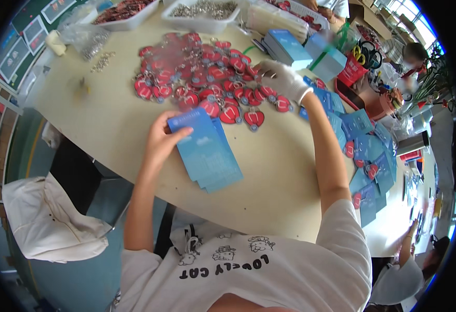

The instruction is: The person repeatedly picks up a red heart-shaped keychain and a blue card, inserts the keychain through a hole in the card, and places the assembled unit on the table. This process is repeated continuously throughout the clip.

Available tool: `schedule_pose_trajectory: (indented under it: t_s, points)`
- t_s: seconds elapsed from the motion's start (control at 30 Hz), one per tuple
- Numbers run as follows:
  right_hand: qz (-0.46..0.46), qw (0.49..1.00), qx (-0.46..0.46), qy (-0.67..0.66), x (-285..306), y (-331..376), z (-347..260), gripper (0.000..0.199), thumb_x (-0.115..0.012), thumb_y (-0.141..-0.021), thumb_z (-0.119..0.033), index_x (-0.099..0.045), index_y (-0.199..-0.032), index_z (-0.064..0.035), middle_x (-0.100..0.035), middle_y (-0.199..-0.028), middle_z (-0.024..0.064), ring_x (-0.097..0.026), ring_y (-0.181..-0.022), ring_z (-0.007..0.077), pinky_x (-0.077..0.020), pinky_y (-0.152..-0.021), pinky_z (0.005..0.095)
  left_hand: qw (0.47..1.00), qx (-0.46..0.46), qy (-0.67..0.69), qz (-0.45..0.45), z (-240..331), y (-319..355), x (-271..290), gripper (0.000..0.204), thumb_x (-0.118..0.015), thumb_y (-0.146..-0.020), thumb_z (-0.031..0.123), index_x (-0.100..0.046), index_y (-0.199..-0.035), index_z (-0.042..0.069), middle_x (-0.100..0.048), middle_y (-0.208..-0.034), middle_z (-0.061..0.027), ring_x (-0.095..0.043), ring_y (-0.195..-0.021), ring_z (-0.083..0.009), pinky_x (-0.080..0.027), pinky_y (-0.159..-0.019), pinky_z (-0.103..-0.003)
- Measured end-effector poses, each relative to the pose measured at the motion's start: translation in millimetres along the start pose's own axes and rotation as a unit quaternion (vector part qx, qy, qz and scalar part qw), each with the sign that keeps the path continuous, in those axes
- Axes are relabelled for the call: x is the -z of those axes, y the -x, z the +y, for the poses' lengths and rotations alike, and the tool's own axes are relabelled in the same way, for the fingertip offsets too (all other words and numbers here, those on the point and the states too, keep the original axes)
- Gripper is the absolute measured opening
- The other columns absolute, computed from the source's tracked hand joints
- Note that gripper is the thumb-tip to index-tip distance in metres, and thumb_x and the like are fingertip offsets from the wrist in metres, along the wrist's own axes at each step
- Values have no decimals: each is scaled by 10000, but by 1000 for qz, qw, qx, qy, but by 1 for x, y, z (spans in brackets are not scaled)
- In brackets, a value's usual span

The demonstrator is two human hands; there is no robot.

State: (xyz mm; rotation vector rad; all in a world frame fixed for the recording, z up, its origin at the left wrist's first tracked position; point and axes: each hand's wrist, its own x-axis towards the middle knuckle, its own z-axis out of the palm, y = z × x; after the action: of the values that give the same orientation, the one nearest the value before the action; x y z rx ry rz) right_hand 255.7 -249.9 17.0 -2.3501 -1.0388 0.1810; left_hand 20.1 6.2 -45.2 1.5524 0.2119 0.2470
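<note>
My left hand [161, 139] is bare and grips the left edge of a stack of blue cards [207, 151] lying on the beige table [108, 119]. My right hand [281, 78] wears a white glove and reaches into a big pile of red heart-shaped keychains [202, 78] spread over the table's middle. Its fingers rest at the pile's right edge; whether they hold a keychain I cannot tell.
White trays of metal rings [202, 11] and red parts [121, 13] stand at the far edge. Stacks of blue cards [286, 46] and finished cards with keychains [371, 161] lie to the right. Other people sit far right [413, 54] and lower right [410, 260]. A white chair cover [46, 218] is at left.
</note>
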Motion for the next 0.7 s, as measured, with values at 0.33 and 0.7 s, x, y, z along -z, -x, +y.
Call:
schedule_pose_trajectory:
  t_s: [0.33, 0.7]
  points:
    - [-6, 1000, -7, -29, -20, -3, -14, 257, -642, -813, -272, -677, -981, -82, -686, -924, 123, -656, -894, 273, -504, -811, 351, 997, -42, -55, 32, 16, 6, 1, 238, -742, -794, 53, -578, -956, -1, -615, -870, -26, -584, -803, -67, -484, -706, -226]
    - [64, 986, 11, -155, -16, -4, -57, 167, -593, -813, -76, -614, -938, 32, -656, -885, 96, -647, -763, 163, -515, -745, 294, 965, -214, -5, 150, 70, -90, -10, 161, -704, -851, 120, -674, -952, -1, -657, -840, -4, -574, -729, -48, -453, -684, -209]
